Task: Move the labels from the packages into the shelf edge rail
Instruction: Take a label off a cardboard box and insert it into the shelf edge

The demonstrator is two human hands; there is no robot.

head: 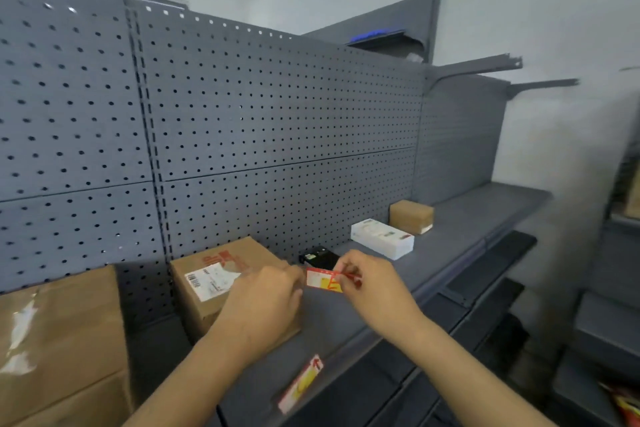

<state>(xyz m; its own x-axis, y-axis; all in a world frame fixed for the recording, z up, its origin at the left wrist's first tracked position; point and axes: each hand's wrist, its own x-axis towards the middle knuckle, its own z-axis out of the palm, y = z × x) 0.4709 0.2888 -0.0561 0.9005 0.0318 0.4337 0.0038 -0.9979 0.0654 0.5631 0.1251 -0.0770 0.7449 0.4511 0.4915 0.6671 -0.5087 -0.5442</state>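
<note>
- Two hands are sharing one red-and-yellow label [323, 280] at lower centre of the frame, above the shelf.
- Your left hand [266, 302] is pinching its left end; keep that grip light.
- Your right hand [372, 284] is pinching its right end; hold it flat.
- Below, another label [300, 383] is sitting in the shelf edge rail [349, 362]; I judge this one belongs alongside it.

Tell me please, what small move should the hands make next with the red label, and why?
Probably lower the red label, which both hands pinch in the air above the shelf, toward the shelf edge rail, since one label already sits there.
</note>
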